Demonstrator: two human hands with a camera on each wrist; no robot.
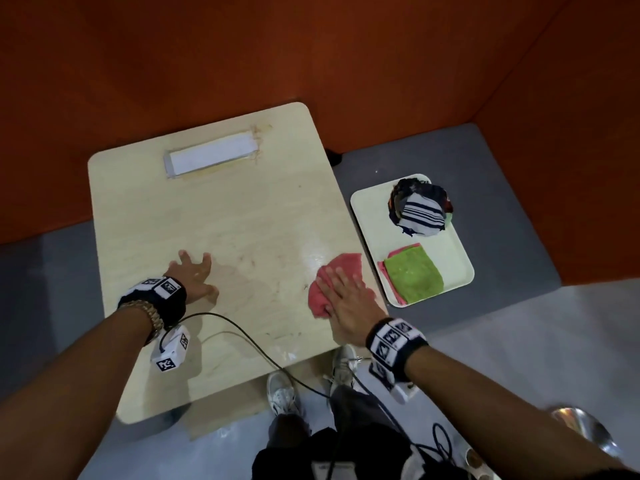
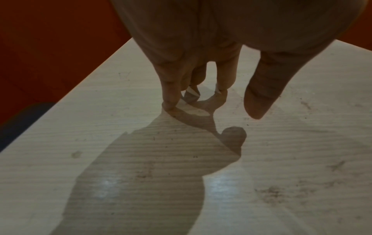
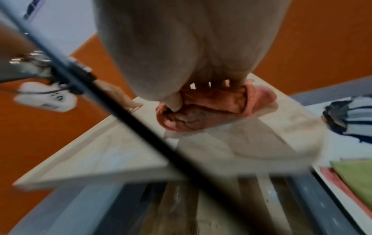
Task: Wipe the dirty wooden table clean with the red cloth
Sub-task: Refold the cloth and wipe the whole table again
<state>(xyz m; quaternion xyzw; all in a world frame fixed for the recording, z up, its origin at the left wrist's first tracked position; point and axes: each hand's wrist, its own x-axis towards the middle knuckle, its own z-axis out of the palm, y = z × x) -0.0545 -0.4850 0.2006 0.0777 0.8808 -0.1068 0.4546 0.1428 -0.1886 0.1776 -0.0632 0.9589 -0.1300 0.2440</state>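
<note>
The light wooden table (image 1: 242,220) carries faint brown smudges (image 1: 249,261) across its middle, and the left wrist view shows dark specks (image 2: 275,192) on the table (image 2: 100,127). A crumpled red cloth (image 1: 341,268) lies at the table's right edge. My right hand (image 1: 337,282) lies flat on top of it with straight fingers. From the blurred right wrist view, the palm covers the red cloth (image 3: 211,109) near the table (image 3: 261,139) corner. My left hand (image 1: 194,275) rests on the table's left part, fingers spread, holding nothing; its fingertips (image 2: 169,103) touch the wood.
A pale tray (image 1: 367,209) sits right of the table, holding a folded green cloth (image 1: 414,275) over a pink one and a striped fabric bundle (image 1: 420,209). A white strip (image 1: 211,154) lies at the far side. A black cable (image 1: 242,337) crosses the near edge. Orange walls surround.
</note>
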